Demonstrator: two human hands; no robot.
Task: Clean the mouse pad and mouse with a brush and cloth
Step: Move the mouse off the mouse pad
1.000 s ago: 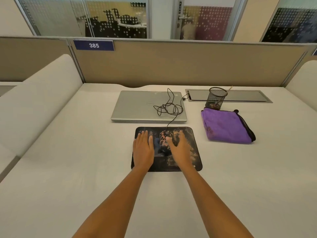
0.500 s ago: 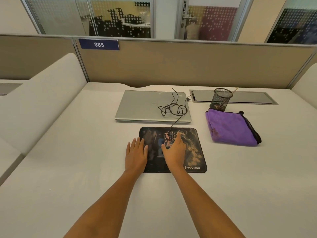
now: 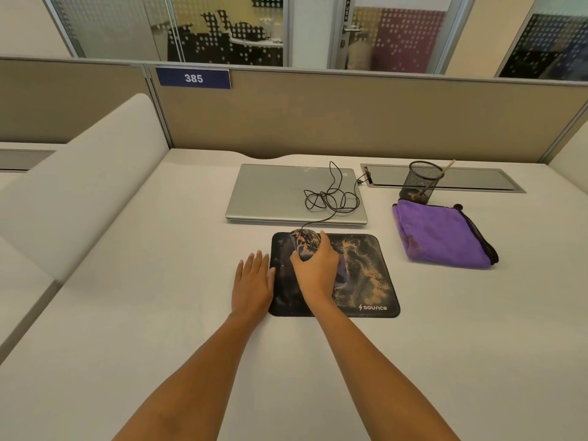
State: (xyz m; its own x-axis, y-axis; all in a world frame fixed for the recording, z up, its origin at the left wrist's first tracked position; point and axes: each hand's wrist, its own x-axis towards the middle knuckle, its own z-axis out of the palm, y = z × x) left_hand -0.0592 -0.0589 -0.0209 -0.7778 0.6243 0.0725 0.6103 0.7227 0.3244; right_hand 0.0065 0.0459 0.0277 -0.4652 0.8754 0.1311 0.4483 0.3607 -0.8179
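Note:
A black mouse pad [image 3: 362,275] dusted with brownish dirt lies on the white desk. A dark wired mouse [image 3: 304,241] sits at the pad's far left corner, and my right hand [image 3: 316,268] grips it from behind, fingers curled round its sides. Flat on the desk, my left hand [image 3: 253,281] rests with fingers straight, just left of the pad's edge. A folded purple cloth [image 3: 442,235] lies to the right. Behind it a black mesh cup [image 3: 421,181] holds a brush with a wooden handle [image 3: 448,165].
A closed silver laptop [image 3: 273,192] lies behind the pad with the mouse cable [image 3: 331,198] coiled on it. A cable tray lid [image 3: 477,179] is set into the desk at the back right. A beige partition [image 3: 350,116] closes the far edge.
My left hand slid off the pad to the desk on its left. My right hand moved the mouse toward the pad's far left corner, uncovering the dirty right half.

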